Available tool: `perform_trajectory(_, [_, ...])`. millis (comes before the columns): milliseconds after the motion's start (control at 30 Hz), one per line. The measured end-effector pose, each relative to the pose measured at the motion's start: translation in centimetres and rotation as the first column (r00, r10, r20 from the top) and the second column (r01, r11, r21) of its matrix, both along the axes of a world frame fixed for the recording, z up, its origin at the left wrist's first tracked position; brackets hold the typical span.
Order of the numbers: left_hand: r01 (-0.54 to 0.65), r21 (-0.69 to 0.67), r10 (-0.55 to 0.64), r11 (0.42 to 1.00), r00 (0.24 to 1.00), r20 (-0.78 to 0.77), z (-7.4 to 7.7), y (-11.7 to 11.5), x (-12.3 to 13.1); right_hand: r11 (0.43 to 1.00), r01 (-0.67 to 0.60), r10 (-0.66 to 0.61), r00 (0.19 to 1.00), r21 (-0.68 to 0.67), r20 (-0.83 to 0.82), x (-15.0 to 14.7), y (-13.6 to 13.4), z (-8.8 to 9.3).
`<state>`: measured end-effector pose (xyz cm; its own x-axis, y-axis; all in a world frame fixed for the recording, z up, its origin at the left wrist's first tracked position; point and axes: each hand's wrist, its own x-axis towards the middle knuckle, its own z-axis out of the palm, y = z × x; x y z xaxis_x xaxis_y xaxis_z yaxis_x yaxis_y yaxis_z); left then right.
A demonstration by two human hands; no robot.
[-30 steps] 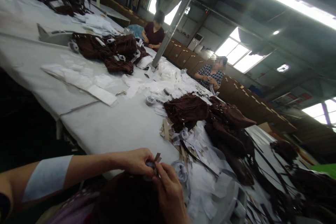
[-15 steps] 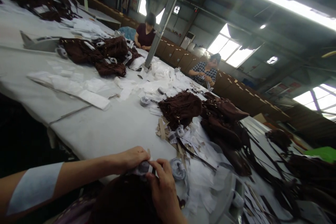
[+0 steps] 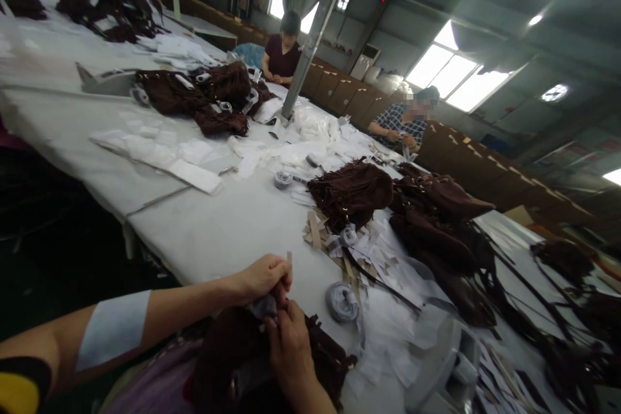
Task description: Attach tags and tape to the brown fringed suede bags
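Observation:
A dark brown bag (image 3: 228,349) with fringe lies against my body at the table's edge. At its top is a bunched piece of grey wrapping (image 3: 264,306). My left hand (image 3: 269,275) is closed above this wrapping, and a narrow beige strip (image 3: 290,262) sticks up from its fingers. Just below and to the right, my right hand (image 3: 291,336) pinches at the wrapped part, its fingertips close to the left hand's. Exactly what lies between the right fingertips is hidden. A roll of grey strip (image 3: 342,302) rests on the table right of my hands.
Brown fringed bags (image 3: 350,194) and long dark straps lie to the right, among beige and white paper scraps (image 3: 315,229). A grey tape dispenser (image 3: 444,362) stands at lower right. More bags (image 3: 194,94) lie farther left. A metal post (image 3: 315,32) rises from the table; two people work beyond.
The view has swung left, so the scene sits farther right. My left hand is raised slightly with the strip showing more. More of the bag's fringe shows beside my right hand.

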<state>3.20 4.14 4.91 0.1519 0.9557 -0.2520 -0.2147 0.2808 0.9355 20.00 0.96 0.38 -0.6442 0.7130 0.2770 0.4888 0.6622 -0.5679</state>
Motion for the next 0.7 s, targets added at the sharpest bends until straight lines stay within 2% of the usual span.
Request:
perform_trajectory(67, [-0.131, 0.041, 0.131, 0.991, 0.991, 0.009, -0.7, -0.7, -1.0, 0.999, 0.013, -0.015, 0.999, 0.044, 0.04, -0.1, 0.2, -0.9])
perform_trajectory(133, [-0.223, 0.158, 0.233, 0.962, 0.971, -0.053, -1.0, -1.7, -2.6, 0.998, 0.001, -0.005, 0.998, 0.062, 0.065, -0.1, 0.5, -0.7])
perform_trajectory(200, [-0.213, 0.302, 0.276, 0.929, 0.944, -0.182, -0.9, -3.0, -4.4, 0.998, -0.018, 0.014, 0.997, 0.058, 0.081, 0.0, 0.8, -0.1])
perform_trajectory(267, [-0.083, 0.4, 0.233, 0.913, 0.909, -0.345, -0.8, -4.5, -5.6, 0.999, -0.025, 0.021, 0.995, 0.043, 0.095, 0.0, 1.1, 0.4])
perform_trajectory(333, [0.116, 0.452, 0.146, 0.884, 0.852, -0.503, -0.8, -5.5, -5.8, 1.0, -0.018, 0.016, 0.994, 0.017, 0.111, 0.0, 1.4, 0.6])
perform_trajectory(467, [0.482, 0.435, -0.034, 0.761, 0.699, -0.714, -0.8, -4.9, -4.0, 0.998, -0.022, 0.029, 0.994, -0.059, 0.11, -0.1, 1.5, 0.8])
perform_trajectory(567, [0.582, 0.411, -0.164, 0.701, 0.693, -0.702, -0.5, -3.3, -2.9, 0.994, 0.025, -0.019, 0.999, -0.111, 0.049, -0.2, 1.3, 0.9])
perform_trajectory(633, [0.584, 0.42, -0.201, 0.695, 0.718, -0.666, -0.4, -2.7, -2.8, 0.987, 0.102, -0.1, 0.995, -0.128, 0.018, -0.1, 1.6, 1.1])
perform_trajectory(700, [0.564, 0.421, -0.184, 0.711, 0.727, -0.662, -0.5, -2.6, -2.9, 0.968, 0.214, -0.217, 0.976, -0.133, -0.008, 0.9, 2.8, 1.7])
